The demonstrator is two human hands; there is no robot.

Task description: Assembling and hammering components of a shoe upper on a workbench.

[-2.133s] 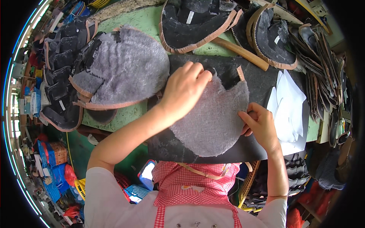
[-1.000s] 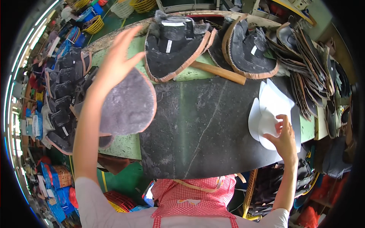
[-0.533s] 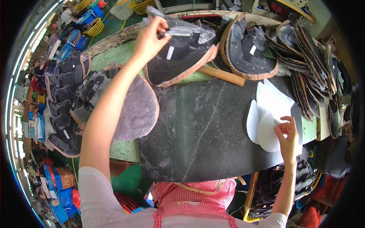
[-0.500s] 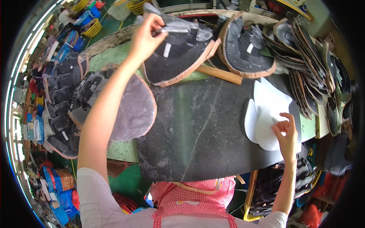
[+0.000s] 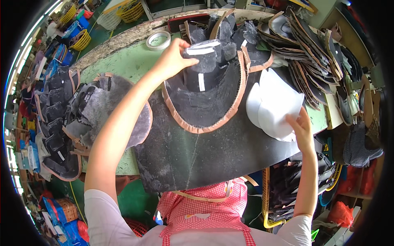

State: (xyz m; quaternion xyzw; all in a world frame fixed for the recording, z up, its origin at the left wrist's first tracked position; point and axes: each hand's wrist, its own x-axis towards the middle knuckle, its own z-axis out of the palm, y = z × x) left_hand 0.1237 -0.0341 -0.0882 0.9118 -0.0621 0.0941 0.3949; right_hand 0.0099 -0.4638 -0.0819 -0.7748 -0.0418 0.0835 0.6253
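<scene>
The black piece [image 5: 201, 102] lies over the far middle of the dark mat [image 5: 230, 156], its broad curve facing near and its narrower, layered part pointing far. Its dark face is matte and dusted with pale specks, a short white strip stands near its middle, and two more white strips cross the folded layers at the far end. A pinkish-tan band follows the rounded rim, with a toothed line along its inner side. The left hand [image 5: 176, 59] has its grip closed on the far left corner of those layers, between thumb and fingers. The right hand [image 5: 301, 127] has its grip closed on the near right edge of the smooth, overlapping white pieces [image 5: 276, 106], thumb on top and fingers partly hidden. Whether the black piece's near rim touches the mat cannot be told. Bare mat spreads near and left of that rim, and only a narrow strip parts it from the white pieces. The mat's near edge reaches past the green tabletop [image 5: 123, 57] toward the checked apron [image 5: 203, 205]. Open green surface runs at far left, between the fleecy grey piece [image 5: 139, 123] and the pale ring [image 5: 159, 40]. Stacked dark pieces [image 5: 303, 57] crowd the far right.
</scene>
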